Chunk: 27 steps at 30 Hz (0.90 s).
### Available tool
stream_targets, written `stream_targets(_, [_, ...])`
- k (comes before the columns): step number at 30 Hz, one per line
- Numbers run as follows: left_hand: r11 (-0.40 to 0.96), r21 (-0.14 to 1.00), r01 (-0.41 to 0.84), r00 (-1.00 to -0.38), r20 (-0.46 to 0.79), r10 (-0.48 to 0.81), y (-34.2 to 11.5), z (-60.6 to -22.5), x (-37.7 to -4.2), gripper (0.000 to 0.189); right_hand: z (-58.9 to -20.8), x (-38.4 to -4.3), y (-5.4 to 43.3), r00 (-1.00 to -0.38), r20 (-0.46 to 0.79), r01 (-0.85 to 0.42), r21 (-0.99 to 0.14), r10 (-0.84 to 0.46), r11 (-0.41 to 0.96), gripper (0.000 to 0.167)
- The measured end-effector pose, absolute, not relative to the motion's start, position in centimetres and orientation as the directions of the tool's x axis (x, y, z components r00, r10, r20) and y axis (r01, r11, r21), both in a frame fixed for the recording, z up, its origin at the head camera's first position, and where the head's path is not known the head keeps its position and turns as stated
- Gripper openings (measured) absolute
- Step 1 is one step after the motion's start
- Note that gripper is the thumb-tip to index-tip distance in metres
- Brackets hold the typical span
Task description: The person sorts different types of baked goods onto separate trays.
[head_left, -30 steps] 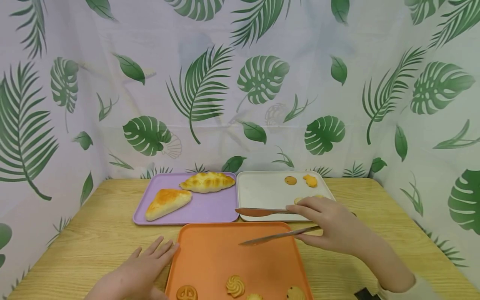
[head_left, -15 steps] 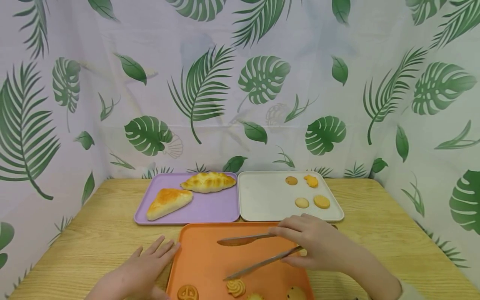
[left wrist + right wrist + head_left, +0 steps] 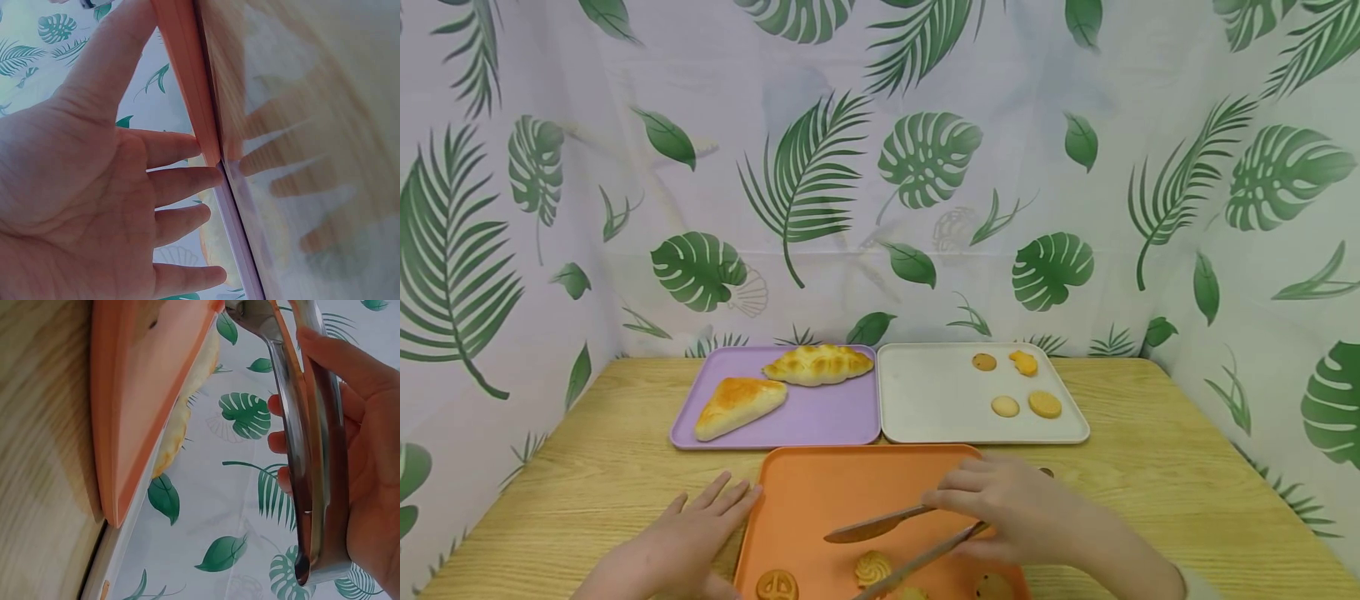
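Note:
My right hand [image 3: 1011, 512] grips metal tongs [image 3: 880, 527] over the orange tray [image 3: 820, 492]. The tongs' arms stand apart, one beyond a swirl cookie [image 3: 872, 567] and the other on its near right side. Along the tray's near part lie a pretzel-shaped cookie [image 3: 777, 585], a pale cookie [image 3: 912, 593] partly cut off by the frame, and a chocolate chip cookie [image 3: 992, 587]. In the right wrist view, fingers and thumb wrap the tongs [image 3: 334, 487]. Spread and straight, the fingers of my left hand [image 3: 673, 537] reach the tray's left rim; the left wrist view shows the rim [image 3: 184, 69] at its fingertips.
Behind the orange tray, a purple tray [image 3: 820, 417] bears a triangular bread [image 3: 737, 408] and a braided bread [image 3: 820, 365]. To its right, a white tray [image 3: 928, 400] holds several small cookies. A leaf-print cloth [image 3: 850, 183] encloses the wooden table [image 3: 1120, 467].
My right hand has brought the tongs from the white tray's front edge toward me and down over the orange tray, to the swirl cookie. The left hand stays at the rim.

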<state>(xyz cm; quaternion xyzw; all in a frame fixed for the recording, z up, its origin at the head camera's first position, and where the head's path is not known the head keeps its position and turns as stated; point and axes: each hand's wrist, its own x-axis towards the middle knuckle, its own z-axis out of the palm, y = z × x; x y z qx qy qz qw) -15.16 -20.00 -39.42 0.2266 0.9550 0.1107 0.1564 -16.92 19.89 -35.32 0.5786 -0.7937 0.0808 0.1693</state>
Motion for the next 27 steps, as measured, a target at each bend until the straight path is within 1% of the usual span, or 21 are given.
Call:
stream_targets(5, [0.874, 0.279, 0.397, -0.849, -0.249, 0.465, -19.98, -39.45, -15.19, 0.115, -35.64, -16.86, 19.73, -0.298, 0.318, -0.940, 0.064, -0.900, 0.334, 0.040])
stream_targets(13, [0.874, 0.280, 0.397, -0.848, -0.251, 0.466, -20.02, -39.47, -15.22, 0.115, -35.81, -16.88, 19.70, -0.320, 0.301, -0.930, 0.082, -0.898, 0.359, 0.037])
stream_targets(19, [0.871, 0.282, 0.403, -0.847, -0.246, 0.472, -20.03, -39.42, -15.17, 0.115, -35.68, -16.88, 19.76, -0.347, 0.283, -0.926, 0.049, -0.894, 0.375, 0.032])
stream_targets(23, [0.872, 0.285, 0.399, -0.846, -0.253, 0.469, -20.01, -39.34, -15.19, 0.115, -35.63, -16.92, 19.74, -0.336, 0.297, -0.929, 0.053, -0.894, 0.367, 0.032])
stream_targets(27, [0.869, 0.284, 0.406, -0.845, -0.246, 0.475, -20.09, -39.36, -15.13, 0.116, -35.53, -17.04, 19.82, -0.323, 0.325, -0.927, 0.082, -0.889, 0.367, 0.032])
